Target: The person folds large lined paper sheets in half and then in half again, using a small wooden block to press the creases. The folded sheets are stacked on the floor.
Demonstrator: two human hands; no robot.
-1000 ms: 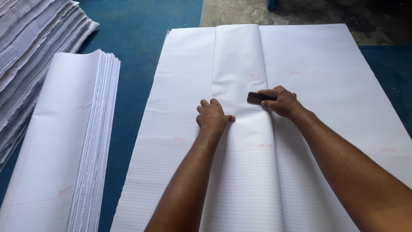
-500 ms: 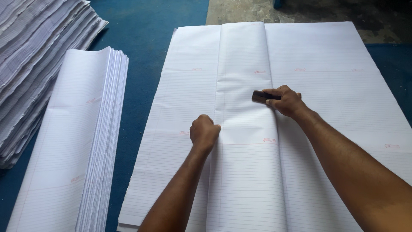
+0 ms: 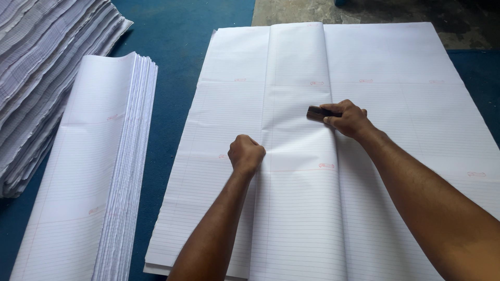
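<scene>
A large stack of white ruled paper sheets (image 3: 396,67) lies spread in front of me, with a narrow folded strip (image 3: 297,57) running down its middle. My right hand (image 3: 348,119) grips a small dark brown block (image 3: 315,112) and presses it on the strip's right fold. My left hand (image 3: 246,154) is curled into a fist and rests on the strip's left edge, holding nothing that I can see.
A pile of folded ruled sheets (image 3: 99,171) lies to the left on the blue mat (image 3: 177,57). A taller, ragged heap of paper (image 3: 41,67) fills the far left. Bare concrete floor (image 3: 364,10) shows beyond the sheets.
My left hand has slid towards me along the strip and closed from flat fingers into a fist. My right hand with the block has stayed at the fold.
</scene>
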